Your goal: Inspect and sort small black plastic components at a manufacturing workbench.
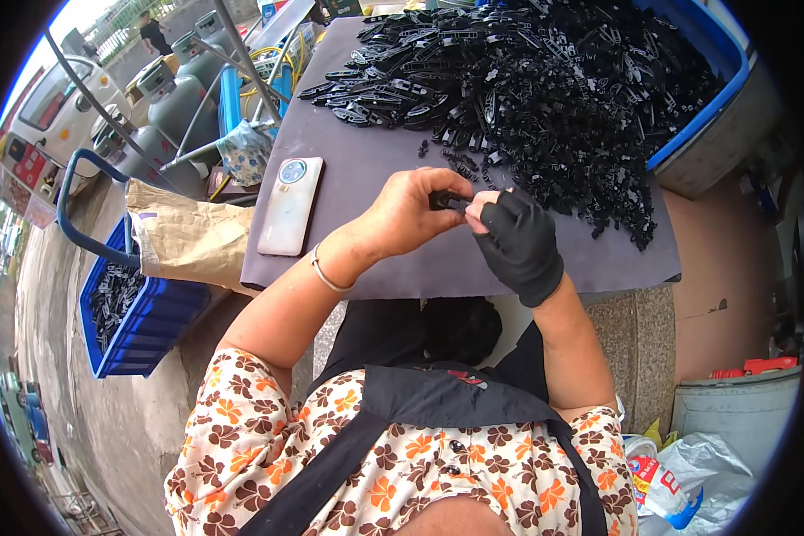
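Near the front edge of a grey-covered table (357,152), my two hands meet over a small black plastic part (448,203). My left hand (406,213), bare with a bangle at the wrist, grips it between thumb and fingers. A black fingerless glove covers my right hand (520,246), whose bare fingertips are pinched at the part's right end. Whether a second small piece sits in those fingertips is hidden. Just beyond lie a heap of small black plastic pieces (554,134) and a heap of long, slotted black plastic parts (411,67). A few loose bits lie close to my hands.
A phone (289,207) lies on the table's left side. Beside the table are a brown paper bag (192,234) and a blue crate (143,326) holding black parts. A blue-rimmed tub (701,134) stands at the right, gas cylinders (177,112) at far left.
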### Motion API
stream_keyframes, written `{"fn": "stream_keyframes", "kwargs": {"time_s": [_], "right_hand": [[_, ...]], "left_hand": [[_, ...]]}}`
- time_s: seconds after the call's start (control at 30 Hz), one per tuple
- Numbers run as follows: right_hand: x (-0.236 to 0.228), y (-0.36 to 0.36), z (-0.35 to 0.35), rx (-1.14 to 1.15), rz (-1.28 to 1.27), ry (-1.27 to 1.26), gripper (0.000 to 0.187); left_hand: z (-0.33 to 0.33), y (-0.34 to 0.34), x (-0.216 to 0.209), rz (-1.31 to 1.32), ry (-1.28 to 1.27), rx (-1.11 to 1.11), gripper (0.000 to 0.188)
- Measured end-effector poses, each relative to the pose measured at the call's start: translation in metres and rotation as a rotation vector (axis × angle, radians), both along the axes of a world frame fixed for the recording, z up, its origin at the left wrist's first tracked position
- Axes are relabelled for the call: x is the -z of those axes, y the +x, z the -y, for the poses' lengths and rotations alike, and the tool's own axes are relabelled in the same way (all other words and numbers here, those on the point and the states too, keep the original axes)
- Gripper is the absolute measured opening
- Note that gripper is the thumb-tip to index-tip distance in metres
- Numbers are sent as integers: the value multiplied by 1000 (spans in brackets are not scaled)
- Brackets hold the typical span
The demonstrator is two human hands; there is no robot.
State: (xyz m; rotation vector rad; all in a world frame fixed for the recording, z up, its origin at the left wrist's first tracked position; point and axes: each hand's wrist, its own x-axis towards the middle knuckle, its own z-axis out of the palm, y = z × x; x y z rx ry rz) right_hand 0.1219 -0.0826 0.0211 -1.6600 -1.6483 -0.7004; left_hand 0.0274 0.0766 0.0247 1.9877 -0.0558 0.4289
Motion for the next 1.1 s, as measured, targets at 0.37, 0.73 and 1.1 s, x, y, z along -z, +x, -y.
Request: {"fn": "stream_keyframes", "kwargs": {"time_s": [0.37, 0.73, 1.1], "right_hand": [[-3, -3, 8, -8, 35, -6, 24], [-1, -5, 32, -37, -846, -363, 22], [9, 34, 63, 342, -686, -320, 16]], "left_hand": [[1, -20, -7, -280, -448, 45, 22], [22, -28, 7, 149, 96, 124, 30], [-155, 92, 1, -39, 784, -554, 66]]}}
